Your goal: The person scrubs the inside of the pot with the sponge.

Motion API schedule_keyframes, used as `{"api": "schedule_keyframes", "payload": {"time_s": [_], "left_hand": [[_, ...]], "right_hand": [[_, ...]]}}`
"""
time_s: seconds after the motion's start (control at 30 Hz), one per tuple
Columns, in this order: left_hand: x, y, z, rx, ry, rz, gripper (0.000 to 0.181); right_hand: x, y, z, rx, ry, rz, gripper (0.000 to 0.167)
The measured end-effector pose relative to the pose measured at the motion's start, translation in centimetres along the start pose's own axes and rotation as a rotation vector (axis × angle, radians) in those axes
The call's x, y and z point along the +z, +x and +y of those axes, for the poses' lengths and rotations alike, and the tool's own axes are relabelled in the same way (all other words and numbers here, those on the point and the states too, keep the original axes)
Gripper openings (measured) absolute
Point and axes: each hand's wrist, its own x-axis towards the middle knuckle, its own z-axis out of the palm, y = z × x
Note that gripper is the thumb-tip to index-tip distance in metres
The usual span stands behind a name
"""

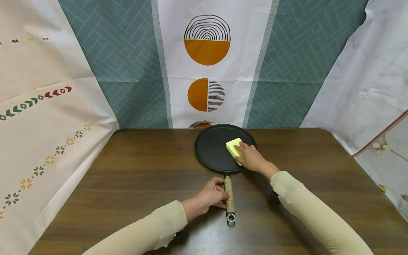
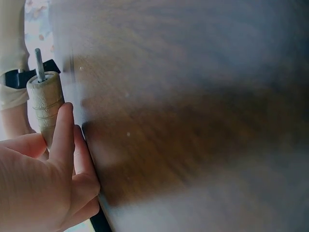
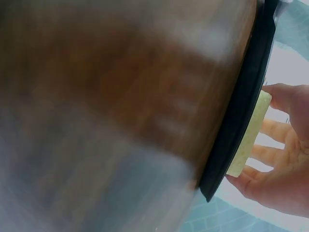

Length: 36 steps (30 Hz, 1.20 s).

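A round, flat black pan (image 1: 210, 148) lies on the table with its wooden handle (image 1: 228, 207) pointing toward me. Thumb and fingers of my left hand (image 1: 208, 194) hold that handle from the left side. In the left wrist view, the left hand (image 2: 53, 179) grips the ribbed handle (image 2: 44, 96), whose metal end ring points up. A pale yellow sponge (image 1: 234, 146) rests on the right part of the pan, held by my right hand (image 1: 253, 158). The right wrist view shows the sponge (image 3: 250, 137) flat against the pan (image 3: 239, 106), between the right hand's (image 3: 292, 166) thumb and fingers.
The brown wooden table (image 1: 149, 163) extends to both sides of the pan. Its back edge meets a patterned teal and white cloth (image 1: 127, 63). More cloths hang at the left (image 1: 38, 141) and right (image 1: 376, 106). The pan's far rim reaches the table's back edge.
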Motion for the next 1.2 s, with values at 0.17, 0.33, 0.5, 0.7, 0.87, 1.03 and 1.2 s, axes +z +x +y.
{"api": "schedule_keyframes", "payload": {"time_s": [0.17, 0.33, 0.5, 0.7, 0.87, 1.03, 1.2], "left_hand": [[0.0, 0.1, -0.1, 0.000, 0.004, 0.000, 0.049], [-0.1, 0.2, -0.2, -0.001, 0.010, 0.002, 0.050], [-0.1, 0.2, -0.3, 0.000, 0.010, -0.001, 0.050], [-0.1, 0.1, -0.2, 0.005, 0.007, 0.003, 0.050], [-0.1, 0.1, 0.0, 0.004, 0.008, -0.001, 0.050], [-0.1, 0.3, -0.1, 0.006, 0.015, 0.002, 0.049], [0.0, 0.3, -0.1, 0.000, 0.020, 0.002, 0.049]], "right_hand": [[0.4, -0.3, -0.6, 0.008, -0.020, 0.019, 0.052], [0.7, -0.5, -1.3, 0.004, -0.022, 0.032, 0.051], [0.9, -0.6, -2.0, 0.000, -0.031, 0.039, 0.051], [1.1, -0.4, -3.0, 0.037, -0.035, 0.009, 0.054], [1.2, -0.2, -3.9, 0.052, -0.042, 0.003, 0.053], [1.5, 0.0, -4.6, 0.047, -0.037, 0.014, 0.053], [1.6, -0.1, -5.1, 0.037, -0.039, 0.013, 0.053]]}}
